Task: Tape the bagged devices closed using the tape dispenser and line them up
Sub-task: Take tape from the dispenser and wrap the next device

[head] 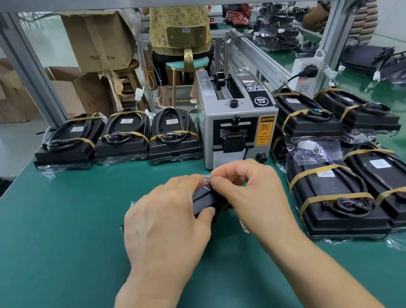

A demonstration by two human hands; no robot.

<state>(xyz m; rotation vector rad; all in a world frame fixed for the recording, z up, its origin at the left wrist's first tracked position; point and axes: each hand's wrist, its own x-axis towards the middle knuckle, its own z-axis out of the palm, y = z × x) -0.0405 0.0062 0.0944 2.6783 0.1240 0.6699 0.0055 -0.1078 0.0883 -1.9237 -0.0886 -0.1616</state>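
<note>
A black bagged device (205, 200) lies on the green mat (53, 257) in front of me, mostly hidden under my hands. My left hand (165, 226) grips it from the left, thumb against its side. My right hand (250, 194) pinches the clear bag flap or a piece of tape at the device's far end; I cannot tell which. The grey tape dispenser (237, 124) stands just beyond my hands. Three bagged devices (120, 143) stand in a row left of the dispenser.
Several bagged devices (355, 183) with tan bands lie stacked at the right. A power strip (306, 76) stands behind them. Cardboard boxes (96, 43) and a seated person on a stool (184, 50) are beyond the bench. An aluminium frame post (29, 72) rises at back left.
</note>
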